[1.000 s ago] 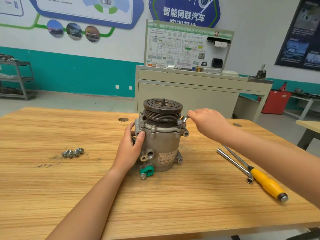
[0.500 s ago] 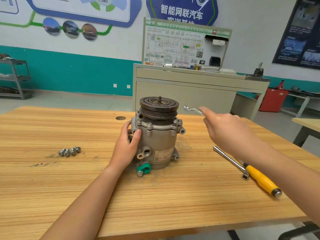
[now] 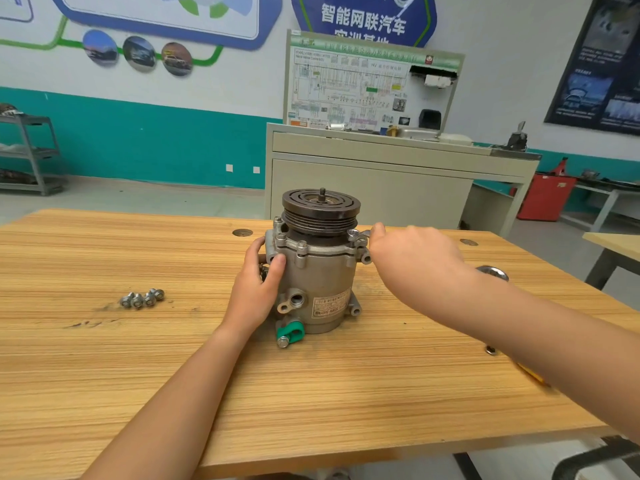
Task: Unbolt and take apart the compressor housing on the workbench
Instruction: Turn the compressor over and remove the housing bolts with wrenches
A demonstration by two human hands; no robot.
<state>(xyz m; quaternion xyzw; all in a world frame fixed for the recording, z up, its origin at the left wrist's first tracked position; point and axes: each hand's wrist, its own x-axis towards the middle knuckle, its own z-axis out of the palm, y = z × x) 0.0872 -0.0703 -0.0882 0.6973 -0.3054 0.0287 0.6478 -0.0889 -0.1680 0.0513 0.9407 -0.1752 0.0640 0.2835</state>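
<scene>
A: Change?
B: Ring spanner (image 3: 362, 233) back down on right flange bolt (image 3: 353, 234). Right grip (image 3: 412, 261) holds it; left grip (image 3: 258, 289) clasps compressor (image 3: 317, 271), upright on counter (image 3: 104, 375).
A: Meaning?
B: Another loosening stroke, likely.

The compressor (image 3: 313, 271) is stood upright near the middle of the workbench (image 3: 104, 375), somewhat toward its far edge. Loose bolts (image 3: 142, 298) are clustered well to its left. The left hand (image 3: 258, 289) is wrapped against the compressor's left side. A wrench (image 3: 356, 233), held by the right hand (image 3: 412, 258) just right of the compressor, is seated on the upper flange's right side. A tool handle (image 3: 533, 375) is largely hidden under the right forearm near the right edge. A cabinet (image 3: 381, 188) is placed behind the far edge.
</scene>
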